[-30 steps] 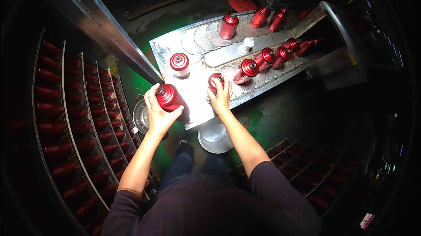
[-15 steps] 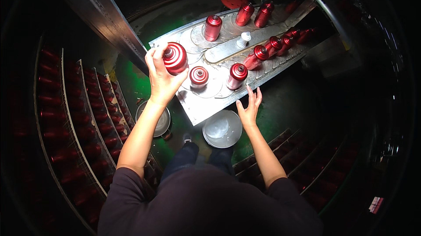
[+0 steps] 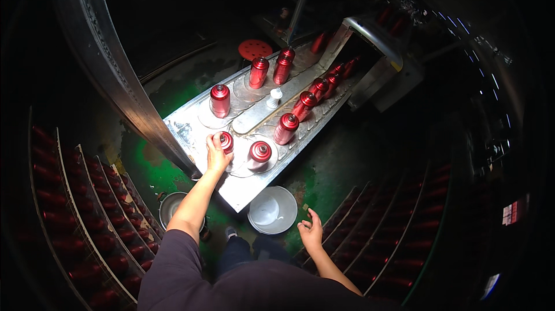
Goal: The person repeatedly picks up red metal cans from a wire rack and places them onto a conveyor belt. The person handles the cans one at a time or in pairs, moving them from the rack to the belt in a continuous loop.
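My left hand [image 3: 215, 156] is closed around a glossy red bottle [image 3: 227, 142] at the near left end of a metal conveyor [image 3: 234, 192]. The bottle stands upright, low at the conveyor's round plates; whether its base rests there is hidden. Just right of it stands another red bottle [image 3: 259, 152], and a third red bottle [image 3: 286, 129] is farther along the near row. My right hand [image 3: 311, 233] hangs off the conveyor, right of a metal basin, with its fingers apart and nothing visible in them.
More red bottles [image 3: 219, 101] line the far side. A small white piece [image 3: 274, 97] sits on the central strip. A metal hood [image 3: 376, 42] covers the far end. Below are a grey basin [image 3: 273, 210] and a pot [image 3: 171, 207]. Bottle racks [image 3: 81, 195] flank me; a post [image 3: 110, 74] rises left.
My left hand has lowered the bottle from above to conveyor level. My right hand has drawn back from the conveyor's edge toward me. The head view has shifted.
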Tool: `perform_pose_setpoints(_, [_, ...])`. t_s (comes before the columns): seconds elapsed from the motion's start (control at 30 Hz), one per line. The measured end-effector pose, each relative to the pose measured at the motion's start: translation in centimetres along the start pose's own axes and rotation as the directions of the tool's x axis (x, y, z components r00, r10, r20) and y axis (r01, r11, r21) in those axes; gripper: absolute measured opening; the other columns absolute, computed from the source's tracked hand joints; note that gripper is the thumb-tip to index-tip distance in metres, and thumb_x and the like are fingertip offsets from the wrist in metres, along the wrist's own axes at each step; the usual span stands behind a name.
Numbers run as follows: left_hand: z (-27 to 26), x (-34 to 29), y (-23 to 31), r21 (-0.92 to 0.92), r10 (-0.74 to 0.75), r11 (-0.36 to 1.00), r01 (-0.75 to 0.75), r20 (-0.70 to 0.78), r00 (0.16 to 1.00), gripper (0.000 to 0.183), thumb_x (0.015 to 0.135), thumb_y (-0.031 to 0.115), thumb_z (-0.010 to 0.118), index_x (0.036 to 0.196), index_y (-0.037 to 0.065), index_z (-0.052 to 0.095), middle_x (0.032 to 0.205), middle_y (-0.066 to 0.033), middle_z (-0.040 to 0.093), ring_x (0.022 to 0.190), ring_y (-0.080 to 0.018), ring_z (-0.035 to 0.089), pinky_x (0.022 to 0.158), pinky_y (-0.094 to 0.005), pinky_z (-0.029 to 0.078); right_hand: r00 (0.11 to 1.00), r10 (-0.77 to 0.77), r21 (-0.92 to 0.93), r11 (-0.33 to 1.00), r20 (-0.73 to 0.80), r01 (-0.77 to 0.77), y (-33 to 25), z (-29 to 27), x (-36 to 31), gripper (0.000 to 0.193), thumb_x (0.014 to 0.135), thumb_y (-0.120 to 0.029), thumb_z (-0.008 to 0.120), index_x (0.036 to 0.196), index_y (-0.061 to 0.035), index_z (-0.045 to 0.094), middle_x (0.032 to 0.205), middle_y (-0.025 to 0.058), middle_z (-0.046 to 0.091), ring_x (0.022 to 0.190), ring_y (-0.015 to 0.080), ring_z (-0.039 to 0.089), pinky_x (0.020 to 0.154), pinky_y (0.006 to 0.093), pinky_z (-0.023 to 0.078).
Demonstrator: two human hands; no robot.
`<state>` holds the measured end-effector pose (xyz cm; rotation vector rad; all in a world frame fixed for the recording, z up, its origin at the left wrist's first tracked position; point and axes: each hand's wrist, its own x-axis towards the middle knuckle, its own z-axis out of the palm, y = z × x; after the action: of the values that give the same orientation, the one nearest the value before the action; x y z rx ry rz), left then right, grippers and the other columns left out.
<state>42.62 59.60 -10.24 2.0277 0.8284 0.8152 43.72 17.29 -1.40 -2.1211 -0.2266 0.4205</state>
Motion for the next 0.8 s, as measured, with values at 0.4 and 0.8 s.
perform_pose_setpoints(0.4, [-20.7, -6.6, 18.8, -0.284, 0.193, 0.949, -0.137, 0.179, 0.965, 0.069, 0.081, 0.012, 0.074, 0.143, 0.005, 0.044, 0.129, -0.0233, 0.057, 0.111, -0.0383, 0.064, 0.091, -0.0418, 0.055, 0.897, -0.179, 0.153, 0.980, 0.405, 0.127, -7.8, 7.9, 0.2, 0.063, 0.085, 0.006, 0.069, 0.144, -0.0050, 0.049, 0.127, 0.0143, 0.060, 0.099, 0.0146, 0.065, 0.089, 0.0287, 0.055])
perform_pose_setpoints(0.8, [-52.3, -12.9, 30.1, 0.590, 0.074, 0.793, -0.152, 0.154, 0.985, 0.047, 0.084, 0.011, 0.073, 0.127, 0.007, 0.055, 0.120, -0.0161, 0.057, 0.097, -0.0355, 0.067, 0.082, -0.0416, 0.058, 0.394, -0.508, 0.440, 0.861, 0.766, 0.256, -26.4, 18.7, -8.9, 0.050, 0.090, 0.003, 0.065, 0.139, -0.0004, 0.052, 0.113, 0.0093, 0.064, 0.100, 0.0166, 0.064, 0.089, 0.0294, 0.052])
